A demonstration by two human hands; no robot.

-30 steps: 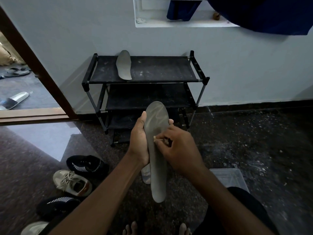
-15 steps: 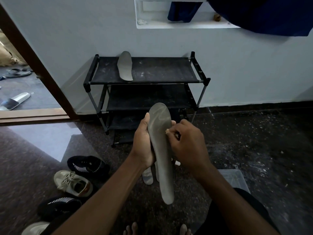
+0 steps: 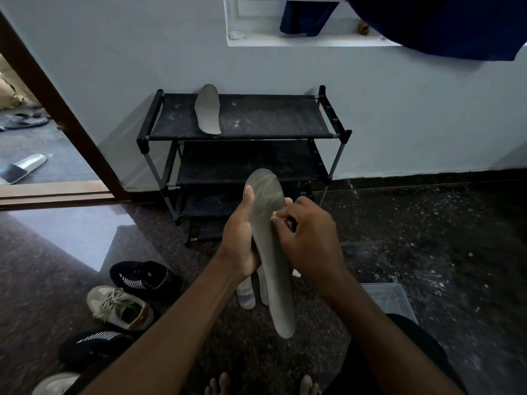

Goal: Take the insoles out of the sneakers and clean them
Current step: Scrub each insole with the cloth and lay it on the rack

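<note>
Now, long, smooth grey insole (image 3: 271, 252) upright in the left hand (image 3: 241, 243), fingers wrapped round it; right hand (image 3: 308, 240) pinches its edge. A second insole (image 3: 207, 109) lies on the rack (image 3: 256, 135). Four sneakers (image 3: 145, 277) on the floor (image 3: 427, 252).

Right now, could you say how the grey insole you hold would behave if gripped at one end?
Probably springy rather than floppy: the left hand grips the insole only by its upper half, yet its free lower end runs straight. Likely light, being thin. It may flex under the pale tool the right hand pinches.
</note>
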